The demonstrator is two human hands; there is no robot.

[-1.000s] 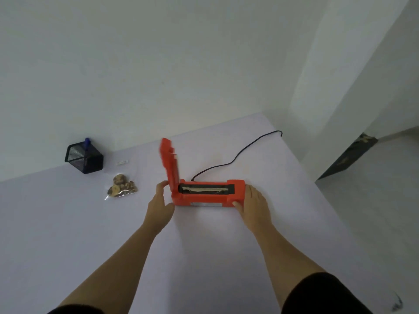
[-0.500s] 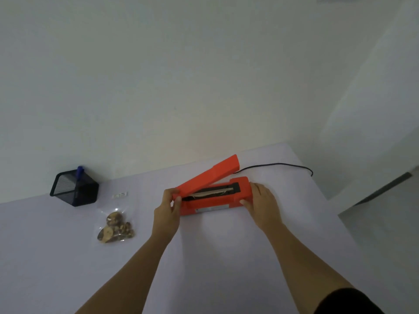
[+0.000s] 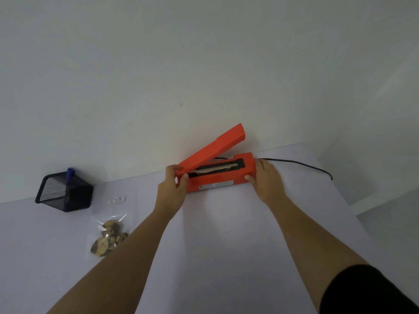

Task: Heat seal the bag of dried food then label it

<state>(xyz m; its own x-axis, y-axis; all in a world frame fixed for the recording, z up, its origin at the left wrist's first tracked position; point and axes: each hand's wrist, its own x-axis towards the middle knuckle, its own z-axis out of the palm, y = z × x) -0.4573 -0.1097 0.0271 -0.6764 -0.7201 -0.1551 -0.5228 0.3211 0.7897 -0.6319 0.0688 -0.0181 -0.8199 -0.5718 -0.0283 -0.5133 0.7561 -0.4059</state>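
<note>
An orange heat sealer (image 3: 217, 177) lies on the pale table against the wall, its lid raised at a slant and the sealing strip showing. My left hand (image 3: 173, 189) grips the sealer's left, hinge end. My right hand (image 3: 265, 182) is wrapped around its right end. A clear bag of dried food (image 3: 108, 236) lies flat on the table to the left, apart from both hands. A small white label (image 3: 116, 199) lies just beyond the bag.
A black mesh pen holder (image 3: 64, 192) with a blue pen (image 3: 69, 174) stands at the far left by the wall. The sealer's black cord (image 3: 301, 165) trails right towards the table's right edge (image 3: 340, 196). The wall is right behind the sealer.
The sealer has been pushed back to the wall. Its lid has dropped from upright to a low slant. My left hand has closed on the hinge end.
</note>
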